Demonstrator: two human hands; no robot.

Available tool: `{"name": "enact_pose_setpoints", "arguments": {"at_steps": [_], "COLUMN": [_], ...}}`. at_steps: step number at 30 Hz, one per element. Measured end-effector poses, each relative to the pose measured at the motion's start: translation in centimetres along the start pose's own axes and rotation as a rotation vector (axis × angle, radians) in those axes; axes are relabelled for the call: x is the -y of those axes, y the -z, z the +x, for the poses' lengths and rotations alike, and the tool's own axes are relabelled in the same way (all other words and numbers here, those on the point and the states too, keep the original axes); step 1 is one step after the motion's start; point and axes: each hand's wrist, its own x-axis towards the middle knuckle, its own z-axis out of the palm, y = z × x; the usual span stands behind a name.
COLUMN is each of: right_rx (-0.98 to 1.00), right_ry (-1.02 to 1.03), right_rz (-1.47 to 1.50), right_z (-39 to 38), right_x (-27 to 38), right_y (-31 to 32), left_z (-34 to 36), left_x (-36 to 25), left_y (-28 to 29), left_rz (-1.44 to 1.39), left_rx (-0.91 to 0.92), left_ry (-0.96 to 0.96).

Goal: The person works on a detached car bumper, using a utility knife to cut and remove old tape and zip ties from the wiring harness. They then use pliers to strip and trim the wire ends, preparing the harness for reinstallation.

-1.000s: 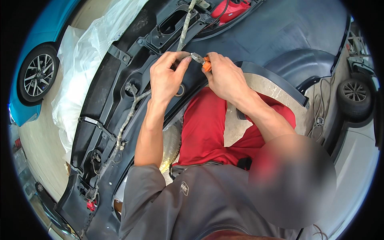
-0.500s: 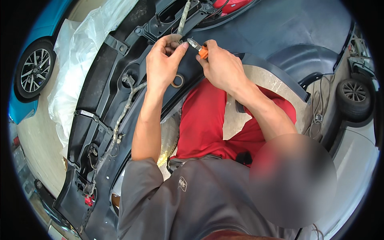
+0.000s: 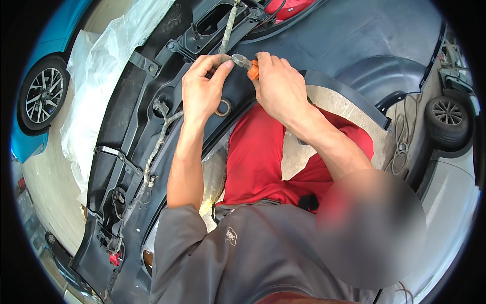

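Bent forward, the fingers of my left hand [image 3: 201, 91] are pinched at the wrapped wiring harness [image 3: 229, 31] where it crosses the inside of a dark bumper cover [image 3: 114, 114]. My right hand [image 3: 281, 88] grips orange-handled pliers [image 3: 253, 71]. Their metal jaws meet my left fingertips, which hide most of what lies between them. Whether the jaws are closed on the wire cannot be made out. Beside my left wrist, a roll of tape [image 3: 229, 107] lies on the cover. The harness carries on down the cover past my left forearm.
Clear plastic sheeting [image 3: 83, 106] and a blue car [image 3: 36, 139] are beyond the cover on the left. A loose cable [image 3: 402, 147] lies on the floor at right, near a car wheel [image 3: 446, 117]. Red trousers [image 3: 255, 157] show beneath my arms.
The pliers' jaws have come left and down, right up to my left fingertips. My left hand has shifted slightly down and left, still pinching.
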Motion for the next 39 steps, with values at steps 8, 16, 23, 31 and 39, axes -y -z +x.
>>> {"name": "enact_pose_setpoints", "arguments": {"at_steps": [8,16,23,31,39], "right_rx": [-0.147,-0.130,-0.241,-0.238,-0.045], "right_ry": [0.108,0.102,0.139,0.116,0.031], "right_rz": [-0.126,-0.200,-0.236,-0.186,-0.060], "right_z": [0.3,0.7,0.5,0.3,0.2], "right_x": [-0.2,0.2,-0.3,-0.1,0.5], "right_y": [-0.7,-0.5,-1.1,-1.5,-0.8], "left_z": [0.0,-0.1,0.2,0.3,0.7], "left_x": [-0.1,0.1,0.4,0.6,1.9], "left_y": [0.3,0.5,0.6,0.4,0.1], "left_rz": [0.028,0.037,-0.007,-0.058,-0.003], "left_rx": [0.024,0.043,0.084,0.098,0.052], "left_ry": [-0.018,-0.033,-0.015,0.020,-0.104]}}
